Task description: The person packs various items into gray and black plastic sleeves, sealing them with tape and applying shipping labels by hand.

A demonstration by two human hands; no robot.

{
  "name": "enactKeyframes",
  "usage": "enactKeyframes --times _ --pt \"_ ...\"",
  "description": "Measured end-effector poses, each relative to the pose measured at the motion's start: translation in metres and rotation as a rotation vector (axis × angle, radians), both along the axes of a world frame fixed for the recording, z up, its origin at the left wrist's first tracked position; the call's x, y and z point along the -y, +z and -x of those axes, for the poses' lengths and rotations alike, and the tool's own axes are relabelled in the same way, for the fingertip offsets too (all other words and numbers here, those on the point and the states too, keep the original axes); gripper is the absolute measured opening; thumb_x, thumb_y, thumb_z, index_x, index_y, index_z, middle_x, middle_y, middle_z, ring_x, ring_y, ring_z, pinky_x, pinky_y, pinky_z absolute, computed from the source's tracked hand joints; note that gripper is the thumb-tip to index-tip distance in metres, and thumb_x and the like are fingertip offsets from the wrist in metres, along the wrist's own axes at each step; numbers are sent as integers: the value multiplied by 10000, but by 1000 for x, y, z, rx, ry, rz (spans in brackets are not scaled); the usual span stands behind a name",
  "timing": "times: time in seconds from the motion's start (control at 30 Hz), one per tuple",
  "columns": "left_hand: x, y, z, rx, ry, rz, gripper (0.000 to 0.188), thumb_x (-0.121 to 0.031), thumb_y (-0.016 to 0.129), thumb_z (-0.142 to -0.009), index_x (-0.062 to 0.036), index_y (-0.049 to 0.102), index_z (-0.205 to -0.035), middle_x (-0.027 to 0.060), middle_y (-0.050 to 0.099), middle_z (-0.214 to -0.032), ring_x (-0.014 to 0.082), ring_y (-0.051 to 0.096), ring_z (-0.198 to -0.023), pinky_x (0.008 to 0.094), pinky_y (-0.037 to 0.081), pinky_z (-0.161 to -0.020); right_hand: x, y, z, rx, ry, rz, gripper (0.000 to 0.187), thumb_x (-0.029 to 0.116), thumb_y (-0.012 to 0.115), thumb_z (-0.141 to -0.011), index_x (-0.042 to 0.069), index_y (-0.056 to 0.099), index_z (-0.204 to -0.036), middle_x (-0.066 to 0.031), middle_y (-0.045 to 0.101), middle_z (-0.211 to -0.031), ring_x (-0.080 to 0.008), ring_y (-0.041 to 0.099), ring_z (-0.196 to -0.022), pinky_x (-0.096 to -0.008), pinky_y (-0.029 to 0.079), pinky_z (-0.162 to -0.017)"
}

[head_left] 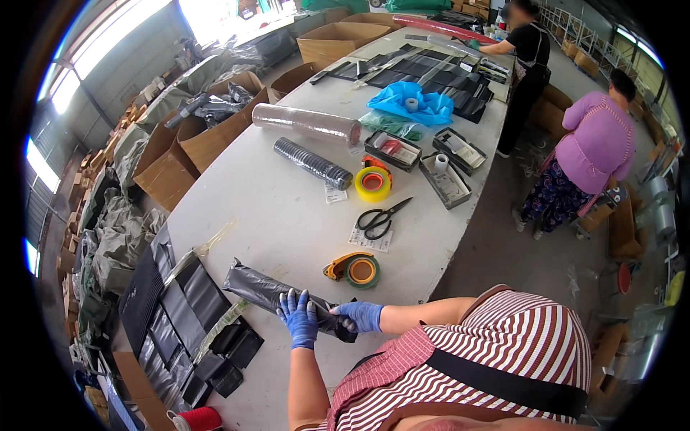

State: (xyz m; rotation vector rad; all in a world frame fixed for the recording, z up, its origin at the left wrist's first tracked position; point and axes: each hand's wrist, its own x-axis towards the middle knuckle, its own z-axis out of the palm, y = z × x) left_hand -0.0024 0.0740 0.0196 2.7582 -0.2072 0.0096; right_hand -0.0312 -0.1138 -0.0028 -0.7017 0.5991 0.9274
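A long parcel wrapped in black plastic (pixel 260 285) lies slantwise on the white table in front of me. My left hand (pixel 297 318), in a blue glove, rests on top of it with the fingers stretched out. At the parcel's near right end, my gloved right hand (pixel 359 316) has its fingers closed on the plastic. Just beyond are a tape dispenser with green tape (pixel 359 271) and black-handled scissors (pixel 381 218) lying on a label sheet (pixel 371 237). To the left lies a stack of flat black plastic packs (pixel 188 302) bound with clear tape.
Farther up the table are a yellow tape roll (pixel 373 184), a ribbed dark roll (pixel 312 163), a clear film roll (pixel 307 123), small open boxes (pixel 445 179) and a blue plastic bag (pixel 410 103). Cartons (pixel 215 133) line the left edge. Two people (pixel 586 151) stand right of the table.
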Motion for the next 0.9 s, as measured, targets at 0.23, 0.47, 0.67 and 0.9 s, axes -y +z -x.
enactKeyframes --times 0.23,0.47,0.67,0.9 --pt "-9 -15 -3 209 -72 -35 420 -337 510 -918 -220 559 -1319 98 403 -1459 353 259 -1405 588 175 -1118 2 5 22 229 -140 -135 86 192 654 -905 121 641 -950 9 644 -805 -109 602 -697 -274 489 -564" --pt "-1 -13 1 66 39 -38 424 -417 497 -950 -265 546 -1343 48 352 -1505 308 183 -1451 585 100 -1149 -4 16 34 310 -41 95 136 212 719 -860 107 645 -906 12 637 -786 -88 587 -699 -235 462 -600" --pt "-4 -14 -1 41 42 -31 437 -424 507 -944 -276 542 -1353 52 356 -1514 311 186 -1453 586 96 -1147 -4 6 30 590 354 435 210 266 744 -835 91 647 -900 15 614 -773 -87 540 -695 -241 452 -620" --pt "10 -3 2 76 -59 -108 458 -444 529 -921 -260 557 -1340 88 384 -1494 360 178 -1452 624 75 -1131 9 -9 14 49 -123 20 245 364 683 -878 173 624 -1020 -14 652 -886 -156 602 -785 -294 501 -680"
